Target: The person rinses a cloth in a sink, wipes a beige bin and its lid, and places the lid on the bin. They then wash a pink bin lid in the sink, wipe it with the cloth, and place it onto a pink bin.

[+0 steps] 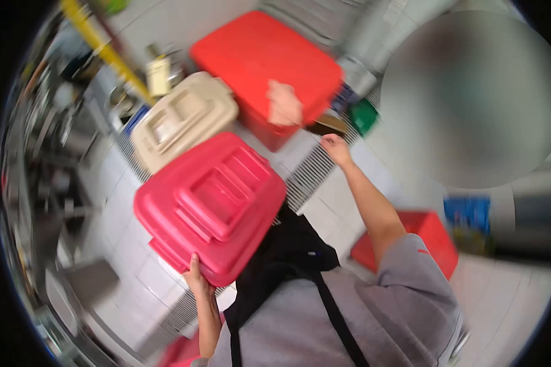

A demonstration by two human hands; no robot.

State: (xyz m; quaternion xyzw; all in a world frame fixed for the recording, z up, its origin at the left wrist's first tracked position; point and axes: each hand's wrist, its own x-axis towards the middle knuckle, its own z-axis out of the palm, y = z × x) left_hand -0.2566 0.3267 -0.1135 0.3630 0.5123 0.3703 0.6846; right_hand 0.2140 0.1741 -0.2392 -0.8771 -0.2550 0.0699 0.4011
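My left hand grips the lower edge of a pink-red plastic lid, its thumb on top and its fingers hidden beneath. The lid lies tilted in front of my black apron. My right hand is raised to the right of the lid, its fingers bent together; whether it holds anything is too small to tell. A pinkish cloth-like thing hangs over the near edge of a red bin, just up and left of that hand. Partly behind the pink-red lid is a beige lid.
A red container stands on the floor at my right. Beside the red bin is a green object. Drain grating crosses the tiled floor. At the left are a yellow bar and a grey chair-like object. A round blur covers the upper right.
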